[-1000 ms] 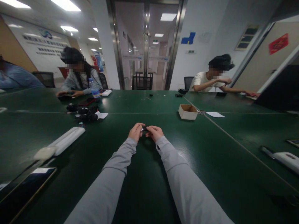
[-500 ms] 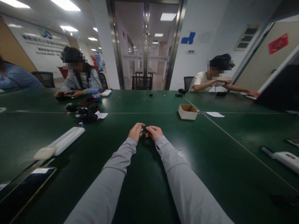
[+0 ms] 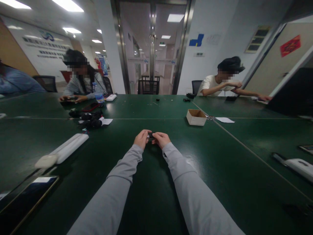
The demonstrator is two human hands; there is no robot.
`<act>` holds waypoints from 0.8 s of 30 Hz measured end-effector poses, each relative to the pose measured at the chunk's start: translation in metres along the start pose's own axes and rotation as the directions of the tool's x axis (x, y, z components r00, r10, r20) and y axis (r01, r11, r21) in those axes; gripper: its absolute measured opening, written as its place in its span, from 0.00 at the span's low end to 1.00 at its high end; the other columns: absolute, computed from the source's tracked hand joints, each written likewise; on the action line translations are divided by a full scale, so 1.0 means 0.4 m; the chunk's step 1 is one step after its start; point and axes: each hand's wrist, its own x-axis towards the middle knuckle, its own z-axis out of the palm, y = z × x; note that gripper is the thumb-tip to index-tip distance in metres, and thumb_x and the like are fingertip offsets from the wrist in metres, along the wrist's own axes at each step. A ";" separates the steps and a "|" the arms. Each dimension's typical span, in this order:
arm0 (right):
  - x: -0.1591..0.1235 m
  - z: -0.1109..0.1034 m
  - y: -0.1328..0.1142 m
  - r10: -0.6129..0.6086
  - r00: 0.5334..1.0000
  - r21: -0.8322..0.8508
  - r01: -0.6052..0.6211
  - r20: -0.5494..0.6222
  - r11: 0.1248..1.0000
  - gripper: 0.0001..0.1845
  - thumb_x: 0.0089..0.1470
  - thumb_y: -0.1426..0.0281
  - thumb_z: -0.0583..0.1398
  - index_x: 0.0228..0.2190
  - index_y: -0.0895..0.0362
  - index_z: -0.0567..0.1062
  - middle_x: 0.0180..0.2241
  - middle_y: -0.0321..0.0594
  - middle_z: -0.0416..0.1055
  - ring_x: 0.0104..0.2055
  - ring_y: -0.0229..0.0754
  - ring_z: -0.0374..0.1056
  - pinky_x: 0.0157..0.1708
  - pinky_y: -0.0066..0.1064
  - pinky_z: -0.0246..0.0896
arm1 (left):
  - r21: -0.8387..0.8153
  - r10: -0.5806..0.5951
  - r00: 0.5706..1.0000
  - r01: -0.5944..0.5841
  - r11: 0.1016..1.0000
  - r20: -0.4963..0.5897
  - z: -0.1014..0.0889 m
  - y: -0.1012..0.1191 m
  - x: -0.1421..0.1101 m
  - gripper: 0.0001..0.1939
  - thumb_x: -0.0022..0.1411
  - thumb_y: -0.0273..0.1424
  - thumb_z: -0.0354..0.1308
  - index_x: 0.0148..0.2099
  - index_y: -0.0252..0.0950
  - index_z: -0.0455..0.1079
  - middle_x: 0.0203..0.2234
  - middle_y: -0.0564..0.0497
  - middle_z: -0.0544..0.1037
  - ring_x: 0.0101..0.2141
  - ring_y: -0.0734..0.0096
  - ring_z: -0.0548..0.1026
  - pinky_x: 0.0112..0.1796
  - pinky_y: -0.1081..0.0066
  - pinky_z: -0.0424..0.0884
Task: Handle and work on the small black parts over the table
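Both my arms reach forward over the dark green table (image 3: 156, 182). Between my fingertips is a small black object (image 3: 151, 135) with a shiny silvery part at its left end; its kind is too small to make out. My left hand (image 3: 141, 139) pinches the silvery end, thumb and fingers closed. At the black end, my right hand (image 3: 161, 139) is closed on it in the same way. The fingers cover much of the object. Beyond my right hand stands an open cardboard box (image 3: 196, 118), its inside brown and its outside pale.
A white power strip (image 3: 70, 148) with a plug and a phone (image 3: 26, 199) lie at left. Behind them are black items (image 3: 89, 119) and a water bottle (image 3: 99, 94). Paper (image 3: 225, 120) lies right of the box. Several people sit around the table; a white device (image 3: 299, 166) lies far right.
My hands stay almost in place around the small black object, with only slight finger movement. The co-worker on the left shifts the thing in their hands a little.
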 end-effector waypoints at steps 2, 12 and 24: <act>0.000 0.000 -0.001 0.000 1.000 0.006 0.000 -0.009 1.000 0.14 0.30 0.65 0.66 0.18 0.61 0.70 0.12 0.34 0.66 0.14 0.33 0.62 0.14 0.23 0.62 | -0.009 0.002 1.000 -0.002 1.000 -0.002 0.000 0.002 -0.001 0.14 0.55 0.34 0.46 0.40 0.35 0.67 0.13 0.57 0.61 0.15 0.80 0.59 0.17 0.79 0.54; -0.002 0.005 -0.005 0.012 0.999 0.002 -0.012 -0.036 1.000 0.13 0.31 0.66 0.66 0.18 0.61 0.70 0.13 0.33 0.66 0.14 0.33 0.62 0.14 0.24 0.62 | -0.044 0.001 1.000 -0.002 0.999 -0.013 0.004 0.007 -0.004 0.14 0.53 0.33 0.48 0.42 0.36 0.66 0.15 0.58 0.61 0.15 0.80 0.58 0.17 0.79 0.54; -0.005 0.004 -0.007 0.017 1.000 -0.019 -0.017 -0.022 1.000 0.13 0.31 0.65 0.66 0.18 0.61 0.71 0.12 0.33 0.65 0.14 0.33 0.62 0.15 0.24 0.62 | -0.029 -0.009 1.000 0.010 1.000 0.021 0.000 0.007 -0.001 0.13 0.54 0.32 0.46 0.39 0.35 0.67 0.12 0.58 0.59 0.15 0.79 0.57 0.17 0.79 0.53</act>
